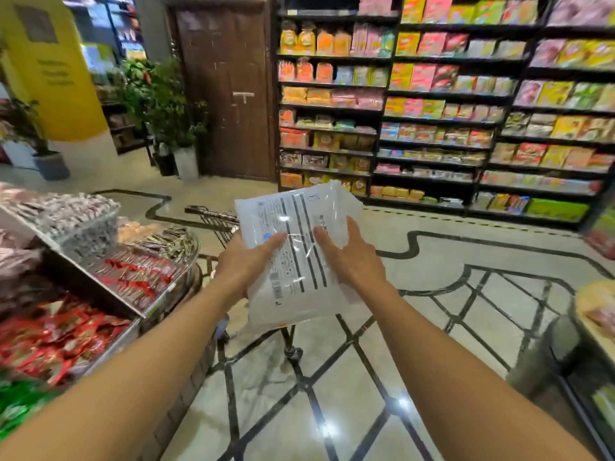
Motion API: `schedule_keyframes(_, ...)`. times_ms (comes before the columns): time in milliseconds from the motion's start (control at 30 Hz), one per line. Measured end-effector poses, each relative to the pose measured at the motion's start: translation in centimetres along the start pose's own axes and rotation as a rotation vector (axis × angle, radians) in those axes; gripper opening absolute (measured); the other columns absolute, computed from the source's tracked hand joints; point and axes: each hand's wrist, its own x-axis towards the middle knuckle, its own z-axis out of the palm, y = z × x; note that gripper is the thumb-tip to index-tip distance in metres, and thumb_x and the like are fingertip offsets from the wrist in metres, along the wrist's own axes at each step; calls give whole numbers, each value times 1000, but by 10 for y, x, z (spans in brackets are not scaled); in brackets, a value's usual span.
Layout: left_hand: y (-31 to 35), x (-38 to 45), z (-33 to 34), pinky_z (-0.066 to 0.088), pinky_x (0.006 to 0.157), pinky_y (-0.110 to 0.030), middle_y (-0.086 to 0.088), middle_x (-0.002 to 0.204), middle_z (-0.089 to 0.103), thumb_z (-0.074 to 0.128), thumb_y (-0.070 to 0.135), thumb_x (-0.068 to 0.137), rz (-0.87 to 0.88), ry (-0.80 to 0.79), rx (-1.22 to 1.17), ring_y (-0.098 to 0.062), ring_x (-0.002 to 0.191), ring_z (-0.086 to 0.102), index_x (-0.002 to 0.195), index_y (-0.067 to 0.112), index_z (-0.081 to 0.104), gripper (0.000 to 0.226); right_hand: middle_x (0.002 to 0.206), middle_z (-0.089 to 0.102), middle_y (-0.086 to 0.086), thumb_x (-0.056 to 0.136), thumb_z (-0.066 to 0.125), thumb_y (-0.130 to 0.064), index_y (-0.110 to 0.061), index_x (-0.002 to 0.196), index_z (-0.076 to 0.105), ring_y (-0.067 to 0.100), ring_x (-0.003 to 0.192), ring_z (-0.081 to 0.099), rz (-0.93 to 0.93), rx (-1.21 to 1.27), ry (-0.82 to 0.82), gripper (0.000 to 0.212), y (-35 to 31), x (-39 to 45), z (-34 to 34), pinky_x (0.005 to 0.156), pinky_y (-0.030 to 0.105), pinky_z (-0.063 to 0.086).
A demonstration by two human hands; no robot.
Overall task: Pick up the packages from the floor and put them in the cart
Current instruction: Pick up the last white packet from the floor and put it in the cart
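Observation:
A white plastic package (296, 261) with black stripes and printed text is held up in front of me, tilted, at mid-frame. My left hand (248, 259) grips its left edge, thumb on top. On its right side my right hand (349, 252) rests with fingers spread. Behind and below the package stands the wire cart (213, 219); only its dark rim, a leg and a wheel (293, 354) show, the rest is hidden by the package.
A tiered display stand (109, 277) with red and silver snack packs is at my left. Tall shelves (432, 104) of goods fill the back right. A low table edge (592, 314) sits at right. Potted plants (166, 104) and a brown door (229, 88) lie beyond.

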Motion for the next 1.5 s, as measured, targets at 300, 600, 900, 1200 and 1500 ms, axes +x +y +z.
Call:
schedule_keyframes(300, 23, 177, 76, 61, 79, -39, 8, 109, 78, 71, 75, 79, 69, -5, 83, -14, 93, 77, 126, 35, 65, 61, 127, 72, 2, 80, 32, -97, -43, 156, 26, 32, 112, 70, 38, 4, 88, 93, 38, 183, -6, 99, 54, 56)
schedule_keyframes(600, 23, 363, 172, 64, 82, -45, 9, 107, 78, 70, 73, 84, 24, 85, 154, -16, 91, 77, 124, 32, 64, 58, 128, 70, 4, 94, 39, -82, -35, 155, 29, 33, 112, 71, 2, -55, 33, 78, 96, 398, -7, 98, 54, 56)
schedule_keyframes(900, 18, 507, 218, 63, 86, -47, 11, 105, 78, 61, 92, 63, -99, 215, 105, -18, 91, 77, 121, 34, 65, 82, 117, 70, 10, 100, 38, -74, -30, 152, 36, 39, 112, 68, -52, -109, -42, 68, 112, 577, 20, 91, 47, 53)
schedule_keyframes(1200, -40, 659, 215, 59, 69, -35, 9, 96, 76, 42, 75, 97, -156, 324, 187, -13, 80, 73, 119, 27, 65, 58, 119, 73, 10, 100, 26, -79, -33, 152, 38, 38, 110, 69, -122, -160, -116, 70, 111, 732, 108, 92, 51, 56)
schedule_keyframes(1500, -115, 774, 182, 53, 62, -28, 9, 93, 74, 40, 68, 102, -349, 414, 125, -11, 77, 72, 128, 28, 62, 52, 113, 74, 0, 89, 22, -92, -47, 144, 35, 31, 105, 72, -154, -198, -343, 72, 91, 859, 228, 92, 46, 55)
